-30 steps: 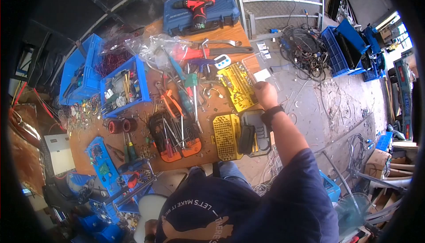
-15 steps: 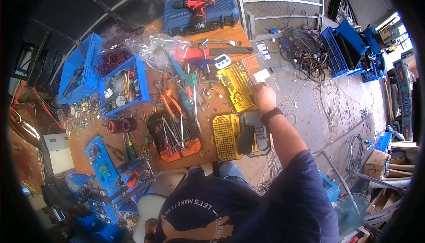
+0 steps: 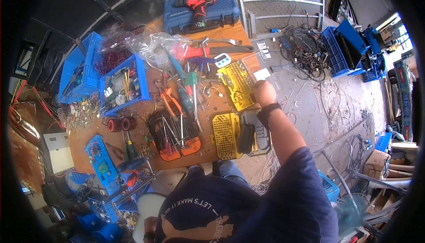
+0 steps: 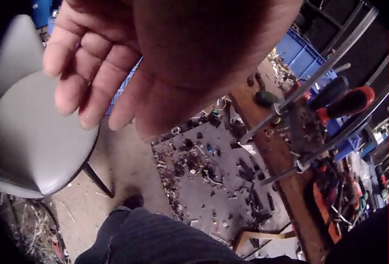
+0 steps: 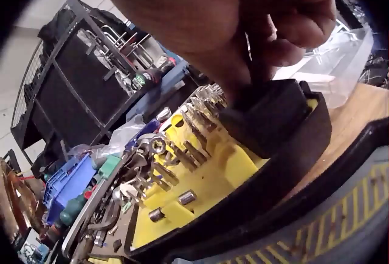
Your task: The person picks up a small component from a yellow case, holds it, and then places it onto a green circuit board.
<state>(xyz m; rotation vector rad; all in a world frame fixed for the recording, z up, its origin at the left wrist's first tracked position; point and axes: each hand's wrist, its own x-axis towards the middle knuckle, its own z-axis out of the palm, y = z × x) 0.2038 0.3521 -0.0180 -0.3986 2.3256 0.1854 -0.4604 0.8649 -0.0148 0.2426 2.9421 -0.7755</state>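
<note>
Head view, the right hand (image 3: 265,93) is at the edge of the yellow plastic tray (image 3: 246,105) — left wrist, the left hand (image 4: 164,39) hangs relaxed, well off that tray — right wrist, fingers pinch a chunky black plastic block (image 5: 267,118) at its edge, best handled steadily.

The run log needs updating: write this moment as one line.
right hand: grips black block at yellow socket tray | left hand: holds nothing | red drill: rests on blue case
</note>
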